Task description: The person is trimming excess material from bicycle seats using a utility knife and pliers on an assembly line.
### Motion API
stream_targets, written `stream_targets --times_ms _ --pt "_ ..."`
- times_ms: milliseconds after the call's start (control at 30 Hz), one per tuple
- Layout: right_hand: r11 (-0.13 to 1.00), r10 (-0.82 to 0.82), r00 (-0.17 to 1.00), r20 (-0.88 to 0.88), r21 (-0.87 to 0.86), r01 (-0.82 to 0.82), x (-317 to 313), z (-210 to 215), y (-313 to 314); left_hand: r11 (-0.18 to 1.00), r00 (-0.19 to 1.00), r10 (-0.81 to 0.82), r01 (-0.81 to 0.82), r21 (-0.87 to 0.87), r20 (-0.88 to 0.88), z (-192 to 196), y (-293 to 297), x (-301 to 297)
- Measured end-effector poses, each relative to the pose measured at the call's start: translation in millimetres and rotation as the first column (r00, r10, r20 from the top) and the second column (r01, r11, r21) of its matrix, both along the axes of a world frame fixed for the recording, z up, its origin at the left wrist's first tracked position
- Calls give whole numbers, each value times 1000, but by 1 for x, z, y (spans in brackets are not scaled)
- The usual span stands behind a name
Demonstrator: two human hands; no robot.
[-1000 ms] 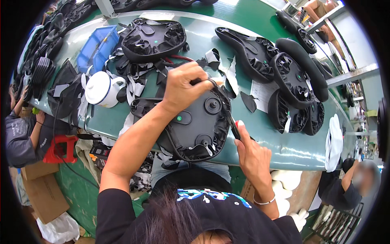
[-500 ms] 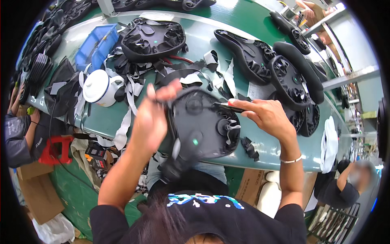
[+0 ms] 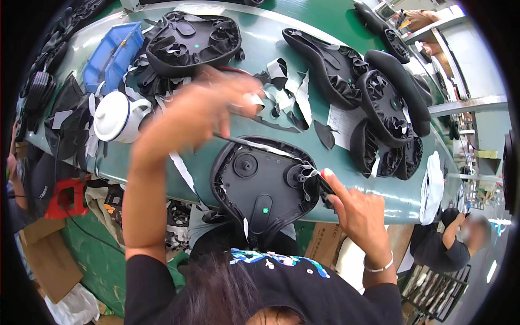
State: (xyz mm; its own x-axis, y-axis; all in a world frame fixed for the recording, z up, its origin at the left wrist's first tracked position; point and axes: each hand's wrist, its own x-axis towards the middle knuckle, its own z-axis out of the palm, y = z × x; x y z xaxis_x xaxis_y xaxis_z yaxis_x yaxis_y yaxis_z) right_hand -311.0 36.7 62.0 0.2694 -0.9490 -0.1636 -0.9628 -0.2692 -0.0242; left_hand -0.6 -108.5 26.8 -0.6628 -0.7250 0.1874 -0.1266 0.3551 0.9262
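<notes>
head | right hand (image 3: pixel 355 208) clamped on seat shell (image 3: pixel 265 187) rim | left hand (image 3: pixel 208 108) blurred above it, grip unclear

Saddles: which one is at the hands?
The saddle at the near table edge, underside up; right hand grips its side. The others lie farther back.

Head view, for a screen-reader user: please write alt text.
A person's right hand grips the edge of an upturned black bicycle saddle on a green table, while the blurred left hand is raised above it. More black saddles, fabric scraps and a white pot surround it.
</notes>
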Motion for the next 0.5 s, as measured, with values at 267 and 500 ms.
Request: stream_targets --times_ms 267,500 --pt "954 255 946 200 111 -280 -10 2 -74 923 946 -143 233 306 -291 -23 7 -81" --pt "996 94 995 -19 2 -94 -3 -19 19 877 490 439 -49 479 -753 13 -20 -67"
